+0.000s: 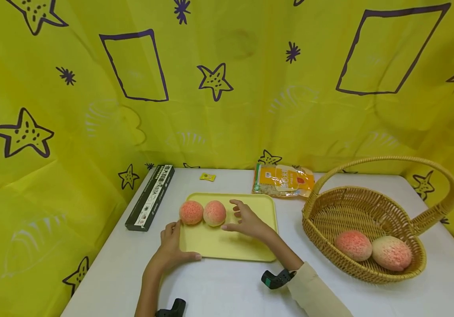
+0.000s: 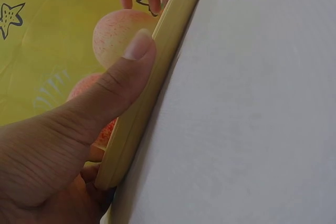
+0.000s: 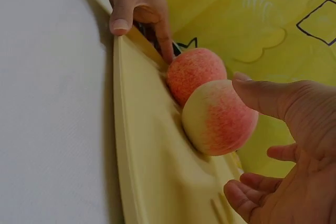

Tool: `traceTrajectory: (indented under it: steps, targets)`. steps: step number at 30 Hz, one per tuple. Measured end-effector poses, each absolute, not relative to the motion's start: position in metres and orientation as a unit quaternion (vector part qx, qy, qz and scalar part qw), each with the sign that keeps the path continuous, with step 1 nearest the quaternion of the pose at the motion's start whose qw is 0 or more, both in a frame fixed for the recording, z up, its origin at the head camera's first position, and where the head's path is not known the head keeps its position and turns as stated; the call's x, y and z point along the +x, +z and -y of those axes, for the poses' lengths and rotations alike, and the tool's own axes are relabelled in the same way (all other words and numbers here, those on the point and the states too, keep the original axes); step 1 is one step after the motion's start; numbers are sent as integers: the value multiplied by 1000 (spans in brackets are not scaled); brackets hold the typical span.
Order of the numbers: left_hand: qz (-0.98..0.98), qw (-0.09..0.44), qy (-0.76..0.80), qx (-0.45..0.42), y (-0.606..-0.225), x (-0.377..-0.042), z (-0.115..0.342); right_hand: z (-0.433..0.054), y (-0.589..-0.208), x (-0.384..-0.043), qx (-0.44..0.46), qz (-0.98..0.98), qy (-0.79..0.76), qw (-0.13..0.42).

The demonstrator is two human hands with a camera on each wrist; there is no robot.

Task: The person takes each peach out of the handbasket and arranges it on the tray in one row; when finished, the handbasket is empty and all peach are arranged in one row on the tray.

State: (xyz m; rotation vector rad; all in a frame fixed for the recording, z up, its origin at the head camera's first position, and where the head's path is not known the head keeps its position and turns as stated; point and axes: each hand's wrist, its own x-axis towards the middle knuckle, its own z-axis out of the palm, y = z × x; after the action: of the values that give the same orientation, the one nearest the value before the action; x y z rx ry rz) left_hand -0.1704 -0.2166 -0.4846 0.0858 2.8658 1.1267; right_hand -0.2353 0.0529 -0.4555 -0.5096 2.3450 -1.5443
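Note:
A yellow tray (image 1: 230, 244) lies on the table with two toy peaches on it, side by side near its far left corner. The left peach (image 1: 191, 212) is mostly pink; the right peach (image 1: 215, 213) is part cream, part pink. My left hand (image 1: 171, 251) holds the tray's near left corner, thumb on the front rim and fingers along the left side. Over the tray, my right hand (image 1: 248, 222) is spread just right of the cream-and-pink peach. In the right wrist view its thumb (image 3: 262, 95) overlaps that peach (image 3: 220, 119), while the other fingers stand apart from it.
On the right stands a wicker basket (image 1: 314, 229) with a tall handle, holding two more peaches (image 1: 392, 253). Behind the tray lie an orange food bag (image 1: 284, 180) and a small yellow packet (image 1: 208, 177). A long dark pasta box (image 1: 151, 198) lies at left.

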Motion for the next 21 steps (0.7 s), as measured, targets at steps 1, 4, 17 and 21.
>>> traceTrajectory:
  steps: [1,4,17,21]
  targets:
    - [-929,30,367,28,-484,-170,217,-55,-453,-234,-178,-814,-534,144]
    - [-928,26,370,31,-484,-170,217,-61,-443,-229,-181,-813,-532,150]
    - [-923,26,383,28,-486,-170,217,-111,-394,-199,-231,-817,-520,95]
    - [-920,28,390,34,-485,-169,218,-137,-381,-185,-246,-827,-504,45]
